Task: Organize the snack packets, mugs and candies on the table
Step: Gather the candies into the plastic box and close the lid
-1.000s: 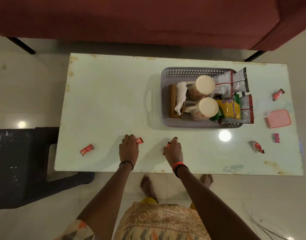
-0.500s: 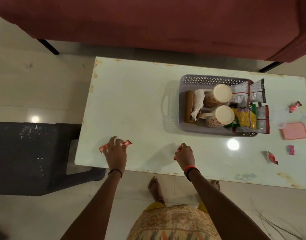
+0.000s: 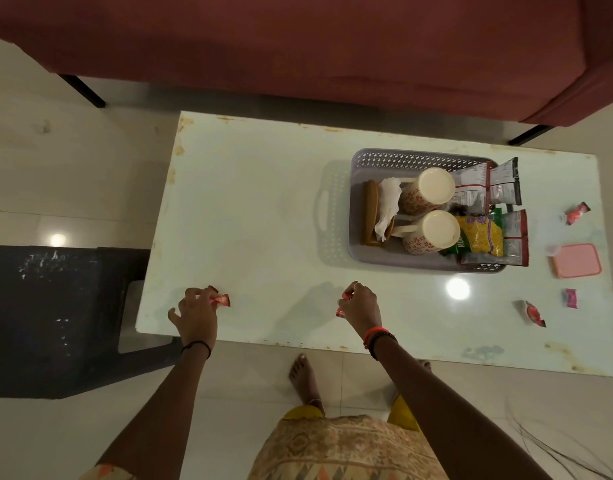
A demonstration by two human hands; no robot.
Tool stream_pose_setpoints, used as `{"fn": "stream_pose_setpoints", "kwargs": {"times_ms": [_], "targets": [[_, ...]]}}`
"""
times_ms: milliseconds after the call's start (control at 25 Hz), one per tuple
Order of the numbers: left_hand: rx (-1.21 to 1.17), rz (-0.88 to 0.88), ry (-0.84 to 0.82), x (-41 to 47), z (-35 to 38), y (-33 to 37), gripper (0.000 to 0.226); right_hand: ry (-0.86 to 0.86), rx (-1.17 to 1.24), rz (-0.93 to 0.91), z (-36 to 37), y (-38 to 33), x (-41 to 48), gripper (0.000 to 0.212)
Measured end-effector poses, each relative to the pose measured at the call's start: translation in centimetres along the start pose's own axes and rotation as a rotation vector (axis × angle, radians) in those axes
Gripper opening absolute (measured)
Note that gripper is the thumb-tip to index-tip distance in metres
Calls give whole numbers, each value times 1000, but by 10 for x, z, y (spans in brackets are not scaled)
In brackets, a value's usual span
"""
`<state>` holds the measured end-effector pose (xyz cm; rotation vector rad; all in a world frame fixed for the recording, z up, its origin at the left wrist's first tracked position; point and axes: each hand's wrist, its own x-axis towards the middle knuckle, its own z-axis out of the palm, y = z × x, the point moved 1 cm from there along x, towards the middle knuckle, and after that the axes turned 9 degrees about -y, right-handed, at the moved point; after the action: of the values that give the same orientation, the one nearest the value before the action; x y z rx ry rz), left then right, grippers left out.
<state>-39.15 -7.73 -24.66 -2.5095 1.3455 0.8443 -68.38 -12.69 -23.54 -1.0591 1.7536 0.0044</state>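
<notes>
My left hand (image 3: 196,315) pinches red candies (image 3: 221,299) near the pale table's (image 3: 256,209) front left edge. My right hand (image 3: 362,306) holds another red candy (image 3: 345,299) at the front middle. A grey basket (image 3: 402,155) at the right holds two upturned mugs (image 3: 428,188), a white tissue, a brown holder and several snack packets (image 3: 482,233). Three more red candies lie loose on the table's right side: one at the far right (image 3: 577,213), one small one (image 3: 571,298) and one near the front (image 3: 533,312).
A pink lidded box (image 3: 577,260) sits right of the basket. A dark stool (image 3: 55,317) stands left of the table, and a red sofa (image 3: 315,46) runs along its far side. My bare feet are below the table's front edge.
My left hand reached left along the front edge and gathered the candy that lay there, now holding it with the first one. My right hand kept its candy. The camera view shifted left.
</notes>
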Motion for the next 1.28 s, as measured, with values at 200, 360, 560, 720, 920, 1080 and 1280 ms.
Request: {"fn": "stream_pose_setpoints", "kwargs": {"times_ms": [200,360,560,720,920,1080,1280], "targets": [[-40,88,-30,6,-7,-4,22,19,17,-16,-13,9,1,6],[-143,61,-26,6,-8,-2,20,24,152,-15,-29,13,-3,13],[-253,-12,-42,-11,-9,15,22,59,237,16,-55,24,-14,11],[-390,-222,10,-17,-4,30,28,71,240,-14,-80,40,-13,10],[-415,-324,-26,-11,20,42,31,102,184,13,-93,74,-5,10],[-358,-297,3,-7,24,43,30,110,197,36,-94,88,-6,11],[-416,-177,13,-11,18,50,23,106,242,24,-103,81,-12,12]]}}
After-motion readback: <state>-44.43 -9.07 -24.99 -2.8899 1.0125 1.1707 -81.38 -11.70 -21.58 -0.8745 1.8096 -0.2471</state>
